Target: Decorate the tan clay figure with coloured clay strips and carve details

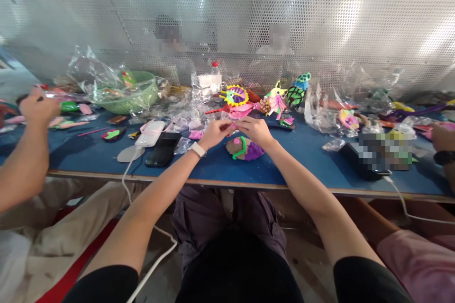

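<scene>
My left hand (216, 133) and my right hand (256, 129) meet above the front of the blue table. Their fingertips are pinched together on a small piece of pink modelling clay (233, 125), mostly hidden by the fingers. Just below them lies a flat clay piece (249, 150) in brown and purple, with a green strip and a pink dot on it. Behind my fingers is a larger pink clay shape (241, 111). Colourful clay figures stand further back: a spiky yellow and purple one (236, 96), a yellow-eared one (277, 100) and a green and blue turtle-like one (297, 92).
A black phone (163, 149) and a white power bank (150, 133) with a cable lie left of me. A green basket (137, 97) holds plastic wrappers. A black box-shaped object (362, 158) sits right. A perforated metal screen (227, 28) closes the back. Co-workers' arms (28, 147) flank me.
</scene>
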`<state>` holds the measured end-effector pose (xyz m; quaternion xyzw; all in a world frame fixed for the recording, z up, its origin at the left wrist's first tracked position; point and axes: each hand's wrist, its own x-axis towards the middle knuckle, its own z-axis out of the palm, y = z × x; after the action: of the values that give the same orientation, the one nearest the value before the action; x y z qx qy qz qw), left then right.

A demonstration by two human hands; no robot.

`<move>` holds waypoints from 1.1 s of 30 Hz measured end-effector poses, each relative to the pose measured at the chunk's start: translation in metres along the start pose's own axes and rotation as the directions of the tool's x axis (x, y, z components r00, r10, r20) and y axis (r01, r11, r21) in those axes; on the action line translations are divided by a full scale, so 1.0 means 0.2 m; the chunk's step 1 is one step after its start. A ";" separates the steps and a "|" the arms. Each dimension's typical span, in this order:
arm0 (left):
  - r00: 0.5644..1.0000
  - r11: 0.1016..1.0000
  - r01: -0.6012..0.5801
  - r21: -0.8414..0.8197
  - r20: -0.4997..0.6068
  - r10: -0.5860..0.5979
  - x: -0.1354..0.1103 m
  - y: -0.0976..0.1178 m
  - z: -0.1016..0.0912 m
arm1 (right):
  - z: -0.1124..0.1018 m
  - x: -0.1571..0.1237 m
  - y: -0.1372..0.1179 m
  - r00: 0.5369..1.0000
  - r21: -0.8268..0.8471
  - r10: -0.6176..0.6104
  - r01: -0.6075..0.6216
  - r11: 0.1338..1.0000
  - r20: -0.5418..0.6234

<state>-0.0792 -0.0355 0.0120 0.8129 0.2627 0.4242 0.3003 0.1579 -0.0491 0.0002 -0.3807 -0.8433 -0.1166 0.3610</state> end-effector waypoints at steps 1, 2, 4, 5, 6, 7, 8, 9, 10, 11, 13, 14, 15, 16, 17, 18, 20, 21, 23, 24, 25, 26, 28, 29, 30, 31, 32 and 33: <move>1.000 1.000 0.003 -0.003 0.003 -0.003 0.00 0.00 0.00 | 0.00 0.00 0.00 1.000 0.000 0.001 -0.001 1.000 0.006; 1.000 1.000 0.006 -0.003 0.004 -0.006 0.00 0.00 0.00 | 0.00 0.00 0.00 1.000 0.006 0.002 -0.002 1.000 0.014; 1.000 1.000 0.012 0.005 -0.003 -0.012 0.00 0.01 0.00 | 0.00 0.01 -0.01 1.000 0.034 0.007 -0.008 0.999 0.025; 1.000 1.000 0.014 0.009 -0.014 -0.014 0.00 0.01 -0.01 | 0.00 0.01 -0.01 1.000 0.056 0.011 -0.012 0.998 0.025; 0.999 1.000 0.016 0.013 -0.031 -0.016 0.01 0.01 -0.01 | 0.00 0.01 -0.01 1.000 0.079 0.016 -0.018 0.997 0.019; 0.999 1.000 0.017 0.017 -0.048 -0.016 0.01 0.02 -0.01 | 0.00 0.01 -0.01 1.000 0.102 0.024 -0.025 0.994 0.010; 0.998 1.000 0.017 0.023 -0.062 -0.016 0.01 0.02 -0.01 | 0.00 0.01 -0.02 0.999 0.125 0.033 -0.032 0.992 -0.001; 0.997 0.999 0.017 0.029 -0.070 -0.015 0.01 0.03 -0.01 | 0.00 0.01 -0.02 0.999 0.146 0.044 -0.042 0.988 -0.012; 0.997 0.999 0.016 0.032 -0.071 -0.013 0.01 0.03 -0.01 | 0.00 0.01 -0.03 0.998 0.167 0.059 -0.055 0.984 -0.023; 0.998 0.999 0.015 0.033 -0.065 -0.013 0.01 0.03 -0.01 | 0.00 0.01 -0.03 0.996 0.191 0.079 -0.071 0.979 -0.035; 0.999 1.000 0.013 0.027 -0.040 -0.012 0.01 0.03 -0.02 | 0.00 0.02 -0.03 0.989 0.246 0.131 -0.110 0.963 -0.070; 1.000 1.000 0.013 0.020 -0.028 -0.013 0.01 0.02 -0.02 | 0.01 0.02 -0.03 0.982 0.274 0.164 -0.132 0.953 -0.096; 1.000 1.000 0.011 0.013 -0.018 -0.011 0.01 0.02 -0.02 | 0.01 0.02 -0.04 0.972 0.300 0.200 -0.155 0.941 -0.124; 1.000 1.000 0.002 0.009 -0.017 -0.002 0.01 0.01 -0.02 | 0.02 0.03 -0.04 0.961 0.324 0.235 -0.178 0.929 -0.148; 1.000 1.000 -0.014 0.010 -0.028 0.014 0.01 0.01 -0.02 | 0.02 0.03 -0.04 0.949 0.347 0.268 -0.199 0.916 -0.164; 0.998 0.999 -0.033 0.016 -0.048 0.033 0.02 0.00 -0.02 | 0.02 0.03 -0.05 0.939 0.371 0.297 -0.217 0.903 -0.173; 0.994 0.998 -0.060 0.033 -0.095 0.063 0.02 -0.02 -0.01 | 0.02 0.04 -0.06 0.926 0.419 0.334 -0.237 0.877 -0.175; 0.992 0.997 -0.060 0.039 -0.107 0.064 0.01 -0.02 -0.01 | 0.02 0.04 -0.07 0.924 0.438 0.342 -0.239 0.867 -0.173; 0.993 0.998 -0.041 0.052 -0.112 0.046 0.00 -0.03 0.00 | 0.02 0.04 -0.08 0.921 0.459 0.348 -0.238 0.856 -0.173; 0.992 0.997 -0.034 0.069 -0.117 0.042 0.00 -0.04 0.00 | 0.02 0.04 -0.09 0.922 0.461 0.348 -0.238 0.855 -0.170; 0.991 0.994 -0.035 0.101 -0.128 0.048 -0.01 -0.04 0.00 | 0.02 0.04 -0.10 0.923 0.460 0.347 -0.239 0.855 -0.166; 0.988 0.988 -0.045 0.145 -0.140 0.065 -0.01 -0.05 0.00 | 0.02 0.04 -0.11 0.924 0.457 0.346 -0.242 0.856 -0.159; 0.980 0.966 -0.087 0.244 -0.156 0.127 -0.02 -0.06 0.00 | 0.03 0.04 -0.12 0.928 0.452 0.343 -0.245 0.858 -0.147; 0.974 0.951 -0.115 0.286 -0.158 0.165 -0.02 -0.07 0.00 | 0.03 0.04 -0.12 0.929 0.452 0.342 -0.245 0.858 -0.145; 0.966 0.936 -0.146 0.319 -0.157 0.204 -0.01 -0.08 0.00 | 0.03 0.04 -0.13 0.929 0.453 0.342 -0.245 0.857 -0.144; 0.957 0.923 -0.174 0.344 -0.161 0.241 -0.01 -0.08 -0.01 | 0.04 0.04 -0.13 0.928 0.454 0.343 -0.246 0.856 -0.143; 0.947 0.911 -0.195 0.364 -0.172 0.272 0.00 -0.09 -0.01 | 0.04 0.04 -0.13 0.928 0.455 0.345 -0.248 0.855 -0.143; 0.938 0.902 -0.206 0.379 -0.187 0.293 0.00 -0.09 -0.01 | 0.04 0.04 -0.13 0.927 0.457 0.347 -0.251 0.854 -0.139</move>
<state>-0.0837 -0.0230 0.0004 0.8234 0.2620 0.5000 0.0583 0.1313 -0.0575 0.0026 -0.4036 -0.7335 0.0897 0.5395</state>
